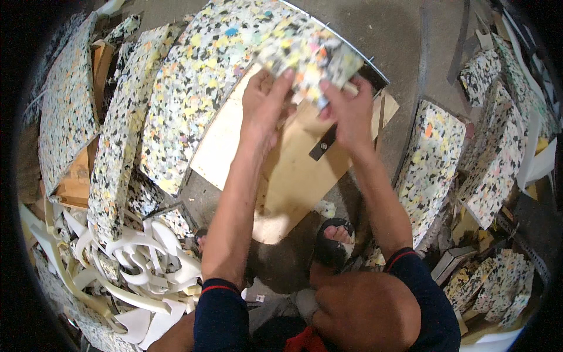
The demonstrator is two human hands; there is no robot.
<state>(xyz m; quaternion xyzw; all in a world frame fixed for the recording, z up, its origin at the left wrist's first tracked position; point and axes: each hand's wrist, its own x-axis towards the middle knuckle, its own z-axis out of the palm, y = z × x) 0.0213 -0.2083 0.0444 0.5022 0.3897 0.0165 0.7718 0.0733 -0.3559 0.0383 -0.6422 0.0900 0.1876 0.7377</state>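
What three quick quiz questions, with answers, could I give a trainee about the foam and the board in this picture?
1. True or false: both hands are on the speckled foam piece at top centre.
2. On which side of the person is the pile of white curved scraps?
3. Which shows on the tan board: A, coiled rope; B, a dark strip; C, scissors?

Key: 1 true, left hand and right hand; 2 left; 3 B.

sleeves [220,320] — short, dark navy | cuff piping [220,287] — thin, red | right sandal [327,252]: black, open-toed
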